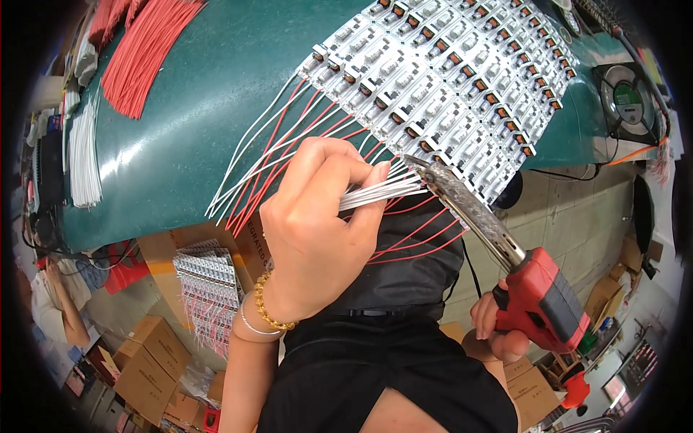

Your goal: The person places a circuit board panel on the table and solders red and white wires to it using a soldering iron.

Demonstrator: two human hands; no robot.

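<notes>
Head view. Left hand (310,224): fingertips pinched together on a bundle of white wires (379,193); the bundle lies nearly level, its right-hand ends just beside the lower edge of the board panel (447,79). Gold bracelet (267,307) on the left wrist, a thin pale bangle next to it.

Right hand (494,332): closed around the handle of a red-and-black soldering iron (514,257), partly hidden behind it. Metal barrel slants up and to the left; tip is close to the panel edge, near the left fingertips. Contact between tip and panel: cannot tell. Hands apart from each other, the iron's barrel reaching across toward the left one.

Board panel: white, many rows of small units with copper-coloured coils, lying on the green table (216,79) at a slant. Red and white leads (256,189) run from its lower-left edge, passing behind the left hand; several red ones curve out below the bundle.

Surroundings: loose red wires (148,54) at the table's upper left, a sheaf of white wires (85,155) below them. Square black fan (626,102) at the right end. Lower left, a stack of wired boards (206,278) on cardboard; cartons (151,368) on the floor beyond.
</notes>
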